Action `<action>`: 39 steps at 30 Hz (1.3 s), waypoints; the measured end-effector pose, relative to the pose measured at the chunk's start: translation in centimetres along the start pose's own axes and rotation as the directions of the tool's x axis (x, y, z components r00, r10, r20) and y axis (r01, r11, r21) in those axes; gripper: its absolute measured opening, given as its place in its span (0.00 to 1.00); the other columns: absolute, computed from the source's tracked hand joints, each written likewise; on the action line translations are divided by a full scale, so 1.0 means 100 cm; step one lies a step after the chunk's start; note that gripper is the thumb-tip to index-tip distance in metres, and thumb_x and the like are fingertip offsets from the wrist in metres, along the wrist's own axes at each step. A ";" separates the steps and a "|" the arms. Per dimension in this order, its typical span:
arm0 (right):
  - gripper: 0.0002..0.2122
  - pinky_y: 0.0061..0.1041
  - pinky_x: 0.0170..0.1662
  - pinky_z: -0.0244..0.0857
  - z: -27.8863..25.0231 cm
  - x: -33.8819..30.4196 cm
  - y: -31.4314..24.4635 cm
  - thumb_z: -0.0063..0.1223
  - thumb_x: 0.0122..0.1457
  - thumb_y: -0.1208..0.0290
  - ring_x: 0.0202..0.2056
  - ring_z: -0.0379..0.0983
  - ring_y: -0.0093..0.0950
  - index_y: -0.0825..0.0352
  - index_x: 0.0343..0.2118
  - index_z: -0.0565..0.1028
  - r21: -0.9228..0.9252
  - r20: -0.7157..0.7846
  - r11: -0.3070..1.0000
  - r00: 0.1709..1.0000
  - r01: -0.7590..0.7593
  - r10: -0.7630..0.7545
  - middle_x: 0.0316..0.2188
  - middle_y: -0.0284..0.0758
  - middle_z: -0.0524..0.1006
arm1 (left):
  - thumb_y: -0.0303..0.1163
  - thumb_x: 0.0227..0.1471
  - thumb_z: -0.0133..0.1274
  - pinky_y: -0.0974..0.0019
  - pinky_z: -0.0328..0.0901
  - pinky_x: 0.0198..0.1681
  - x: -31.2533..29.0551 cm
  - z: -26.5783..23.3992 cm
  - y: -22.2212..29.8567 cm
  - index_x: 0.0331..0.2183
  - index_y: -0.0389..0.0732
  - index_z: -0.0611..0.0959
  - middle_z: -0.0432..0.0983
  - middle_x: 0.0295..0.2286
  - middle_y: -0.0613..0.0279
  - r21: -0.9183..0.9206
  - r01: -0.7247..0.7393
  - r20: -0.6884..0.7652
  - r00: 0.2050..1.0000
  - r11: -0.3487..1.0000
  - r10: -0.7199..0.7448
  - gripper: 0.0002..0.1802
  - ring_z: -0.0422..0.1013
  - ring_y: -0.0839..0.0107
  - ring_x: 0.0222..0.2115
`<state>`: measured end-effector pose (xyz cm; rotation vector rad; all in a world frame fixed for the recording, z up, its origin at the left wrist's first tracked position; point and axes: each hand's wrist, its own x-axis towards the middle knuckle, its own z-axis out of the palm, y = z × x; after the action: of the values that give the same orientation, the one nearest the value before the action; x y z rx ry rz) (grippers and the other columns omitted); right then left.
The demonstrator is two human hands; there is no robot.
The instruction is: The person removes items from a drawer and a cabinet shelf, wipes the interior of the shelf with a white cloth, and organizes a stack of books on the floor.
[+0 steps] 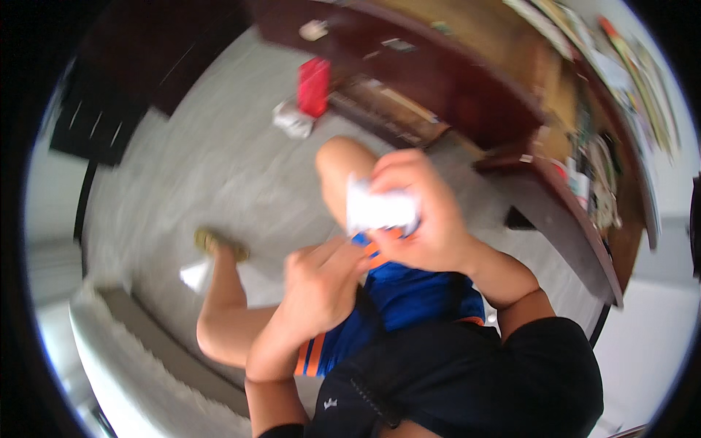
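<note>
1. The right hand (423,219) is clamping a white paper (378,208) above the lap.
2. The left hand (321,281) is curling loosely just below, holding nothing.
3. Grey floor (219,160) is spreading beyond the hands; a wooden desk (467,87) is curving past the right hand.

A red bag (314,86) stands on the grey floor (219,168) at twelve o'clock, a crumpled white wad (293,120) just beside it. A dark wooden desk (453,87) curves from twelve toward three o'clock, its top crowded with clutter (595,175). A white scrap (195,275) lies at nine o'clock; a pale cushioned seat (124,350) fills seven o'clock.
</note>
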<state>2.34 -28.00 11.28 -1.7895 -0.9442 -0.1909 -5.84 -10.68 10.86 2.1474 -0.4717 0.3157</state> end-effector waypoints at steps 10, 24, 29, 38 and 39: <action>0.27 0.30 0.47 0.62 -0.079 -0.050 -0.068 0.63 0.38 0.78 0.43 0.67 0.34 0.65 0.45 0.68 0.335 0.183 0.931 0.979 -0.148 0.090 0.44 0.39 0.67 | 0.25 0.46 0.54 0.70 0.59 0.20 0.053 0.032 0.018 0.22 0.35 0.78 0.70 0.19 0.61 -0.621 0.036 0.241 0.959 0.783 0.147 0.05 0.66 0.71 0.18; 0.33 0.30 0.54 0.57 -0.203 -0.026 -0.085 0.61 0.39 0.75 0.44 0.68 0.29 0.62 0.53 0.65 -0.461 -0.295 0.846 0.946 -0.267 0.137 0.43 0.35 0.72 | 0.28 0.54 0.51 0.72 0.64 0.21 0.079 0.076 0.079 0.31 0.33 0.81 0.75 0.21 0.58 -0.734 -0.075 0.211 0.919 0.675 0.331 0.08 0.71 0.71 0.19; 0.29 0.27 0.50 0.60 -0.259 -0.028 -0.025 0.62 0.43 0.76 0.45 0.67 0.25 0.64 0.50 0.63 0.016 -0.254 0.738 0.711 -0.675 0.656 0.43 0.34 0.71 | 0.28 0.52 0.53 0.71 0.65 0.23 0.069 0.078 0.063 0.29 0.34 0.82 0.77 0.21 0.56 -0.691 -0.167 0.216 0.880 0.703 0.422 0.07 0.72 0.69 0.20; 0.29 0.26 0.44 0.64 -0.249 -0.030 0.061 0.67 0.40 0.73 0.38 0.71 0.30 0.64 0.44 0.61 -0.435 -0.311 0.656 0.787 -0.616 0.533 0.35 0.38 0.74 | 0.24 0.50 0.54 0.71 0.65 0.24 0.029 0.073 0.011 0.29 0.35 0.82 0.76 0.20 0.57 -0.513 0.123 0.343 0.937 0.850 0.071 0.04 0.72 0.69 0.20; 0.29 0.28 0.42 0.66 -0.245 -0.031 0.054 0.69 0.39 0.70 0.36 0.72 0.35 0.63 0.42 0.61 -0.544 -0.365 0.563 0.780 -0.622 0.509 0.34 0.40 0.74 | 0.24 0.50 0.54 0.72 0.65 0.24 0.025 0.074 0.005 0.29 0.35 0.82 0.75 0.20 0.58 -0.478 0.150 0.363 0.931 0.866 0.039 0.04 0.71 0.72 0.20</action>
<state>11.16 -51.16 16.27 -2.5844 -0.0977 -0.2631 -3.43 -17.58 7.96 1.6968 -0.6207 -0.2305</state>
